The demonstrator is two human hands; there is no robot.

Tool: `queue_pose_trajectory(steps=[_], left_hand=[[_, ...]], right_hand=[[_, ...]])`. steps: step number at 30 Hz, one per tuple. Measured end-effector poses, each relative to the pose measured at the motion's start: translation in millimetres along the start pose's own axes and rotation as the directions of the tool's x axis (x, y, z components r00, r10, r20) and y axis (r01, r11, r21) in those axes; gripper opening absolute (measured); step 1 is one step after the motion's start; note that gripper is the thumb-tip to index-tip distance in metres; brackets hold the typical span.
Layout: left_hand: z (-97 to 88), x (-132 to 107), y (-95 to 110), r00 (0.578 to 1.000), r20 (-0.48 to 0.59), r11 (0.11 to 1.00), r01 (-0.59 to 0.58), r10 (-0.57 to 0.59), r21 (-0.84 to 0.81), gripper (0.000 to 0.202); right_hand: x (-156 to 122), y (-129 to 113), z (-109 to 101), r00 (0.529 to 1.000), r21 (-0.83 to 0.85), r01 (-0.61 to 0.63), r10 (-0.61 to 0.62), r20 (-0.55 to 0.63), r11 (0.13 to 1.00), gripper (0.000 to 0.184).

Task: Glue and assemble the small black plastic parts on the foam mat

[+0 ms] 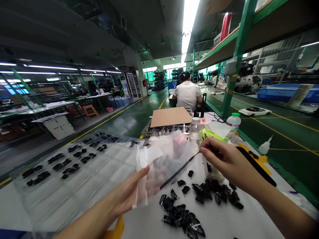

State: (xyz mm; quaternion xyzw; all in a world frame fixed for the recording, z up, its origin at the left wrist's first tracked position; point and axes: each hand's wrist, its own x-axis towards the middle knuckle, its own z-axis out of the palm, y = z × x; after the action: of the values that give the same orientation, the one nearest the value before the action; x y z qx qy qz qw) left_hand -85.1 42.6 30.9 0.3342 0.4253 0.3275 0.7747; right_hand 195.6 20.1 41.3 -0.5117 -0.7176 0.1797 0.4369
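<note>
My left hand [134,189] is closed on a clear plastic bag [164,159], thumb on the near side and fingers behind the film. Something pinkish shows through the bag's upper part. My right hand [216,154] pinches the upper end of a thin black stick [178,172], which slants down toward my left fingers along the bag's right side. Whether the stick touches the bag, I cannot tell. Below both hands, small glossy black plastic parts [181,212] lie loose in piles on the white table [224,222].
On the left lies a clear compartment tray [99,186] with black parts in several cells. Cardboard [171,117] covers another tray ahead. A green-capped bottle [233,121] and a small squeeze bottle [265,146] stand right. A seated person [186,93] is beyond; a green shelf post [235,66] rises right.
</note>
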Motion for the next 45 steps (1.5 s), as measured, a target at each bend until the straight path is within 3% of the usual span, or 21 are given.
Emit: queue_pose_trajectory(steps=[4, 7, 12, 16, 23, 25, 32, 35, 40, 45], left_hand=[[10.7, -5.6, -38.5, 0.996, 0.058, 0.994, 0.071, -0.067, -0.082, 0.056], [25.0, -7.4, -51.3, 0.991, 0.108, 0.986, 0.091, -0.076, -0.143, 0.058], [37.1, -12.7, -63.3, 0.982, 0.132, 0.957, 0.160, -0.132, -0.240, 0.038], [33.4, -17.6, -73.3, 0.966, 0.159, 0.935, 0.240, -0.203, -0.260, 0.043], [33.1, -29.6, -68.4, 0.898, 0.364, 0.903, 0.348, -0.246, -0.250, 0.047], [35.6, -31.5, -68.1, 0.900, 0.375, 0.894, 0.340, -0.220, -0.292, 0.039], [39.7, -33.0, -73.6, 0.934, 0.330, 0.843, 0.283, -0.135, -0.457, 0.031], [37.3, -32.7, -74.3, 0.968, 0.219, 0.843, 0.217, -0.122, -0.492, 0.026], [31.2, -31.5, -76.8, 0.999, -0.035, 0.944, -0.038, 0.028, -0.327, 0.054], [26.1, -35.8, -72.2, 0.977, -0.150, 0.983, -0.166, 0.152, -0.080, 0.048]], right_hand=[[-7.3, 0.8, -3.0, 0.998, 0.003, -0.017, 0.017, 0.064, 1.000, 0.025], [-11.2, 1.5, -7.9, 0.993, 0.023, -0.023, 0.020, 0.116, 0.999, 0.027], [-14.4, 0.6, -21.7, 0.992, 0.050, -0.066, 0.060, 0.107, 0.997, 0.032], [-15.9, -5.0, -27.3, 0.992, 0.065, -0.077, 0.070, 0.109, 0.995, 0.034], [-15.7, -24.7, -26.0, 0.992, 0.063, -0.034, 0.026, 0.120, 0.997, 0.035], [-14.4, -27.1, -26.1, 0.995, 0.065, -0.001, -0.005, 0.097, 0.998, 0.034], [-13.0, -27.5, -25.9, 0.998, 0.077, 0.028, -0.032, 0.058, 0.997, 0.031], [-12.5, -27.6, -21.7, 0.995, 0.056, 0.048, -0.053, 0.085, 0.997, 0.030], [-12.4, -28.0, -12.9, 0.990, 0.035, 0.085, -0.089, 0.105, 0.996, 0.029], [-12.0, -26.1, -12.9, 0.985, 0.023, 0.076, -0.079, 0.151, 0.997, 0.027]])
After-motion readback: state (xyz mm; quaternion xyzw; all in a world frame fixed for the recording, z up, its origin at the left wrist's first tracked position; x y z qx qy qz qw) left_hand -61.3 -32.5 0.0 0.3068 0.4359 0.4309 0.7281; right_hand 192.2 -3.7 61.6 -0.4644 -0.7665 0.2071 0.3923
